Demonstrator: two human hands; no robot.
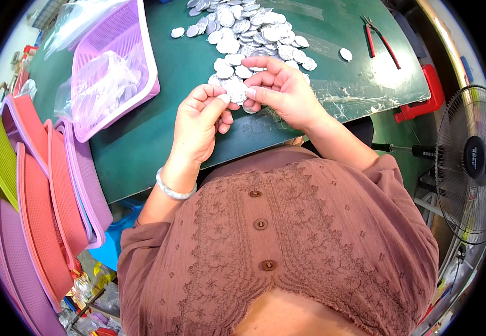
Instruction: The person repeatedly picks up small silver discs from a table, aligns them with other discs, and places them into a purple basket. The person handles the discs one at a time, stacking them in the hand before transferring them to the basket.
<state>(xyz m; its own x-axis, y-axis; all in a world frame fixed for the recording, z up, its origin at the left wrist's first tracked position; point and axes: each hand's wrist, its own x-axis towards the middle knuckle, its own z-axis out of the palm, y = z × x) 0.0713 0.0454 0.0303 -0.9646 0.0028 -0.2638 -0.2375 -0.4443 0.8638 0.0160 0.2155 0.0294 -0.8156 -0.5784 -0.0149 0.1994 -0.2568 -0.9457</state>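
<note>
Near the table's front edge, a round silver disc with a patterned face (235, 92) is held between my two hands. My left hand (194, 124) pinches its left side between thumb and fingers. From the right, the thumb and fingertips of my right hand (289, 94) are closed on the other side, with the index finger raised above it. Just beyond my fingers spreads a heap of silver discs (254, 33); several lie right behind the held one. A lone disc (346, 54) rests apart to the right.
Red-handled pliers (383, 42) lie at the far right of the green table (159, 159). A purple basket (152, 61) holding a clear plastic bag (108, 84) stands at left. Stacked baskets (35, 185) fill the left side. A red stool (430, 92) and black fan (467, 185) stand right.
</note>
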